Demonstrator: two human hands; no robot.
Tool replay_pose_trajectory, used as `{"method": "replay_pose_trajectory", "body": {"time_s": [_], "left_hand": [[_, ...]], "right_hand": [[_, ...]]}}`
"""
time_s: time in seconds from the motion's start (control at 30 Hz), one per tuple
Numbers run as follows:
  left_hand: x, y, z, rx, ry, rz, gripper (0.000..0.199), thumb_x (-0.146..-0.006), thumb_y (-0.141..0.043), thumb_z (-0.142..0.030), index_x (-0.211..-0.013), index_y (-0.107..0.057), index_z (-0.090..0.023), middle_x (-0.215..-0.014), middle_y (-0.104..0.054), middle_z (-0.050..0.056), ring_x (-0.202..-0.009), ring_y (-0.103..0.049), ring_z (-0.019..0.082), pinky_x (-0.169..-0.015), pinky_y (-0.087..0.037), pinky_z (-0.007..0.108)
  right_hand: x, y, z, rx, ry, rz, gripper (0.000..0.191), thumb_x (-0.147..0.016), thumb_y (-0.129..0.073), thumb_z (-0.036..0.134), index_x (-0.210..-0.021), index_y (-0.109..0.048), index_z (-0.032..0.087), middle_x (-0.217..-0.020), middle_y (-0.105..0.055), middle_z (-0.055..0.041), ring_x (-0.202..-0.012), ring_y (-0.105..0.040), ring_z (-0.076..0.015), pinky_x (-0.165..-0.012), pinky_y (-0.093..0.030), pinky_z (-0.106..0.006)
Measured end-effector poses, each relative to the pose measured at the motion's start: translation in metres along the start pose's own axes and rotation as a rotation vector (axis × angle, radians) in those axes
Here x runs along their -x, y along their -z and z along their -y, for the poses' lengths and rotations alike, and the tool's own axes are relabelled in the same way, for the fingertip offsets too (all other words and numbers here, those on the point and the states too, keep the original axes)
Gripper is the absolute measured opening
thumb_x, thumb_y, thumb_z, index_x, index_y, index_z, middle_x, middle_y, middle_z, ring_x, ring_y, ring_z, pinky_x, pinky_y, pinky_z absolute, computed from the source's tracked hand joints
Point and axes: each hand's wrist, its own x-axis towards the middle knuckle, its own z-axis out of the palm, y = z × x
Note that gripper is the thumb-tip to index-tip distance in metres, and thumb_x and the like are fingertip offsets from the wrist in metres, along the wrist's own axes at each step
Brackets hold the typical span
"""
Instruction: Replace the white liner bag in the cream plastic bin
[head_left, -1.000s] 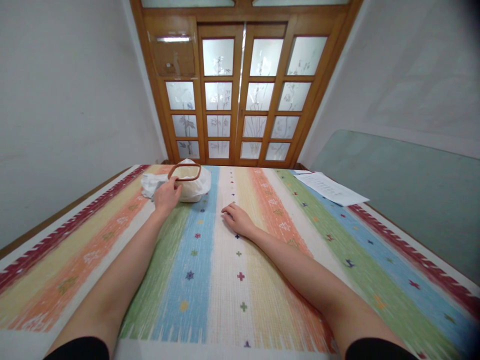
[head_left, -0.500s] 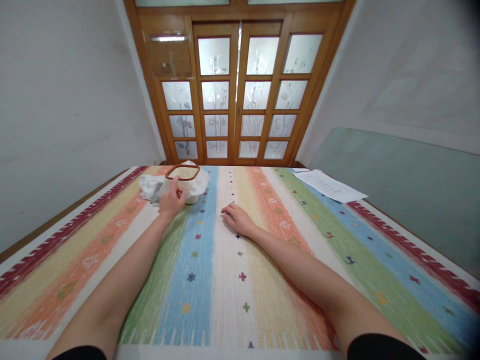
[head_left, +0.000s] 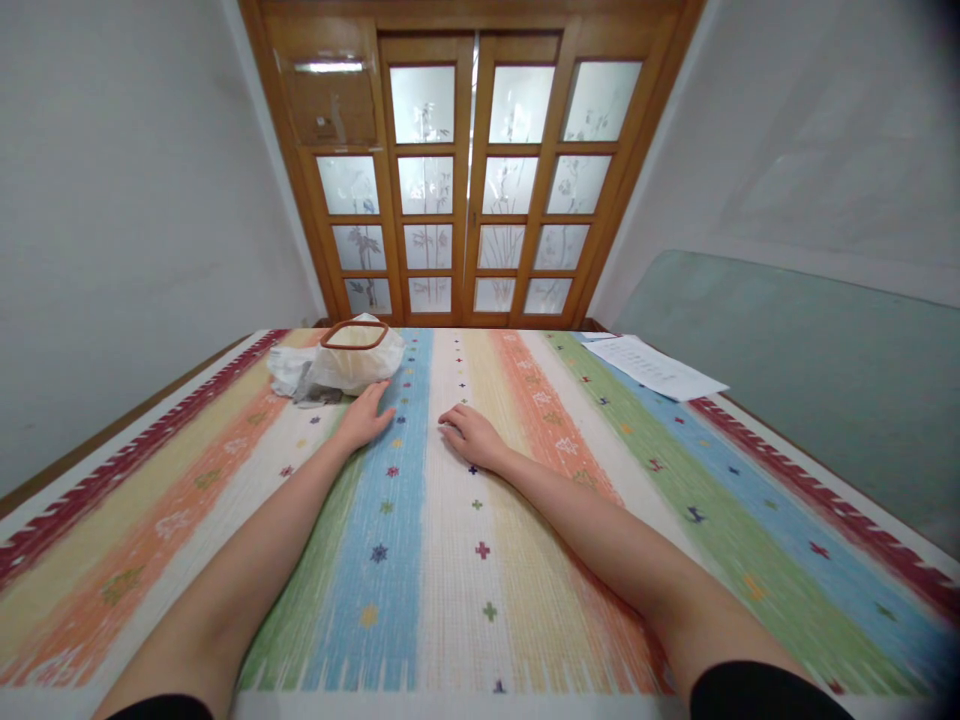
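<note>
A small bin with a reddish-brown rim point(head_left: 355, 347) stands at the far left of the table, lined with a white plastic bag point(head_left: 360, 370) that spills over its left side. Just in front of the bag is my left hand point(head_left: 365, 416), open, with its fingers and thumb apart and nothing in it. My right hand point(head_left: 472, 437) rests on the striped tablecloth point(head_left: 454, 600) near the middle, its fingers loosely bent and slightly apart, holding nothing that shows.
White printed sheets point(head_left: 652, 368) lie at the far right of the table. A pale green panel point(head_left: 795, 370) is along the right wall. Wooden doors with glass panes point(head_left: 476, 180) stand beyond the table.
My left hand has come away from the bin's rim, moved right and down toward the cloth, and its fingers have spread. My right hand has stayed in place.
</note>
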Motion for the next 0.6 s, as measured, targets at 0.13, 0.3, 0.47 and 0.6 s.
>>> {"method": "replay_pose_trajectory", "body": {"time_s": [0.13, 0.3, 0.47, 0.6], "left_hand": [[-0.002, -0.005, 0.004, 0.011, 0.002, 0.011, 0.065, -0.096, -0.056, -0.042, -0.155, -0.045, -0.017, -0.151, -0.055, 0.015, -0.144, -0.052, 0.029, -0.124, -0.039, 0.044], [-0.003, -0.014, 0.002, -0.006, 0.048, 0.058, 0.068, -0.094, -0.059, -0.044, -0.155, -0.046, -0.017, -0.155, -0.051, 0.019, -0.149, -0.047, 0.032, -0.124, -0.038, 0.048], [0.004, -0.031, -0.018, -0.083, -0.056, 0.163, 0.067, -0.096, -0.058, -0.051, -0.153, -0.051, -0.018, -0.167, -0.040, 0.017, -0.153, -0.041, 0.032, -0.128, -0.031, 0.049], [0.003, -0.044, -0.039, -0.183, -0.079, 0.268, 0.069, -0.100, -0.048, -0.061, -0.158, -0.047, -0.024, -0.168, -0.038, 0.016, -0.156, -0.035, 0.035, -0.128, -0.025, 0.057]], "right_hand": [[0.000, 0.002, 0.001, 0.008, -0.001, 0.006, 0.021, -0.105, -0.056, 0.029, -0.118, -0.070, 0.020, -0.114, -0.067, -0.0096, -0.108, -0.062, -0.0211, -0.098, -0.047, -0.035], [0.000, 0.000, 0.004, 0.035, 0.003, 0.007, 0.022, -0.104, -0.056, 0.029, -0.120, -0.070, 0.020, -0.115, -0.067, -0.0101, -0.108, -0.062, -0.0217, -0.098, -0.047, -0.035], [-0.001, 0.006, -0.014, 0.156, -0.175, -0.058, 0.022, -0.103, -0.057, 0.029, -0.116, -0.072, 0.020, -0.114, -0.068, -0.0121, -0.110, -0.062, -0.0245, -0.098, -0.047, -0.037], [0.001, 0.019, -0.044, 0.189, -0.207, -0.021, 0.029, -0.102, -0.061, 0.031, -0.125, -0.071, 0.019, -0.125, -0.067, -0.0150, -0.119, -0.061, -0.0263, -0.105, -0.046, -0.040]]}}
